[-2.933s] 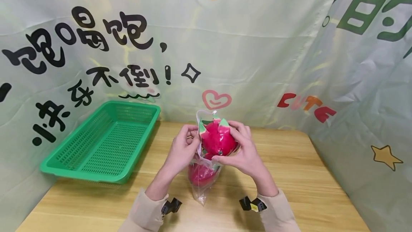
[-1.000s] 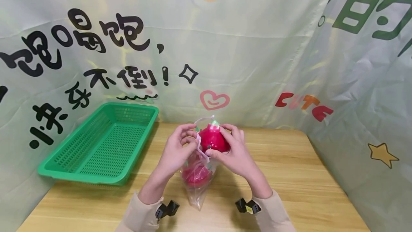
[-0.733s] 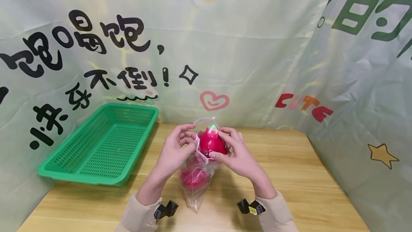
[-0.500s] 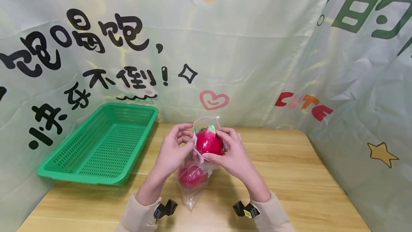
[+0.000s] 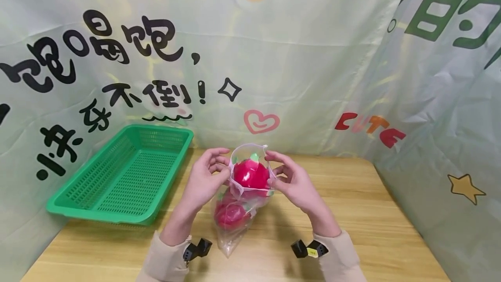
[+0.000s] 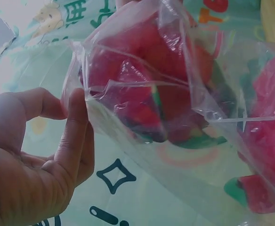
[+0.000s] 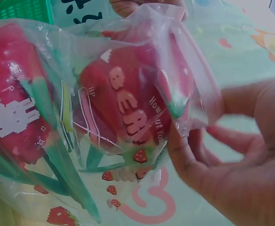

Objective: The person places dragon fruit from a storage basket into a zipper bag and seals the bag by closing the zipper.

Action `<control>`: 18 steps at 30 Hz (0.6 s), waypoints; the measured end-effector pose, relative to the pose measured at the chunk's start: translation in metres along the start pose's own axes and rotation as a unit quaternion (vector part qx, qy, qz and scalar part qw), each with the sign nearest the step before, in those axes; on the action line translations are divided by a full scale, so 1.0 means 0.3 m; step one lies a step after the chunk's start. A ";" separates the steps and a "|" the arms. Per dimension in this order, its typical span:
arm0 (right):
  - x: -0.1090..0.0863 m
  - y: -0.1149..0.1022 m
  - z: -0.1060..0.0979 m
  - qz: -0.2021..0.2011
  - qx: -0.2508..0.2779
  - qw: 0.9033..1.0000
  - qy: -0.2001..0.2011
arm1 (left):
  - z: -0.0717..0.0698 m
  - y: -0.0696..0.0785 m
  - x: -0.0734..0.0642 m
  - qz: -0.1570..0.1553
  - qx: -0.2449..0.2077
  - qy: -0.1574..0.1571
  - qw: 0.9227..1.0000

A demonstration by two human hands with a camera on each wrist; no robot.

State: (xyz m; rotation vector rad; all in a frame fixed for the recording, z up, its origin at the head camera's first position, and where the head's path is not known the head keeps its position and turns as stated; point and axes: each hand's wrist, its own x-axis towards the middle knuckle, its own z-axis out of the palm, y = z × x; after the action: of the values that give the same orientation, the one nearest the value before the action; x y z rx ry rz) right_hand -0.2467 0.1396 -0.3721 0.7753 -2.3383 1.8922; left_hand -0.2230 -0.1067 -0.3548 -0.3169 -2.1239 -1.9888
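A clear printed zip bag (image 5: 228, 243) hangs mouth-up over the table. Inside it are two pink dragon fruits with green tips: one (image 5: 250, 174) sits just within the mouth, the other (image 5: 232, 216) lower down. My left hand (image 5: 206, 180) pinches the left side of the bag's rim between thumb and fingers. On the opposite side, my right hand (image 5: 294, 184) pinches the rim, so the mouth is spread wide. Printed letters and small strawberries show on the bag (image 7: 111, 176) in the right wrist view. Neither hand grips a fruit.
A green slotted plastic basket (image 5: 150, 220) stands at the left of the wooden table (image 5: 352, 212). Behind and to the right hangs a pale printed cloth (image 5: 313, 77). Black wrist cameras sit at both cuffs.
My right hand has let go of the upper dragon fruit and moved right to the bag's rim. That fruit has sunk lower into the bag. The mouth is wider; my left hand shifted slightly left.
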 end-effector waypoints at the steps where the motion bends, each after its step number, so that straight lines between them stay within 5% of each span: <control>1: 0.000 -0.001 -0.001 0.008 0.003 1.000 0.006 | -0.002 -0.001 0.000 -0.002 0.004 -0.004 1.000; 7: 0.000 -0.013 0.008 0.026 0.004 0.995 0.101 | -0.002 -0.007 0.005 -0.026 0.042 -0.019 0.999; 14: 0.002 -0.020 0.026 -0.006 0.054 0.976 0.211 | 0.003 -0.027 0.011 -0.056 0.082 -0.036 0.994; 18: -0.002 -0.024 0.039 -0.038 0.087 0.967 0.238 | 0.004 -0.023 0.009 -0.031 0.057 -0.027 0.998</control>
State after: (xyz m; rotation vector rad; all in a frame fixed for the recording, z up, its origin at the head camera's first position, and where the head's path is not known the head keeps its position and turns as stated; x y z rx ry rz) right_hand -0.2400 0.1280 -0.3687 0.3539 -1.8492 1.9954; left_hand -0.2277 -0.1059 -0.3607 -0.2908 -2.2968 -1.9014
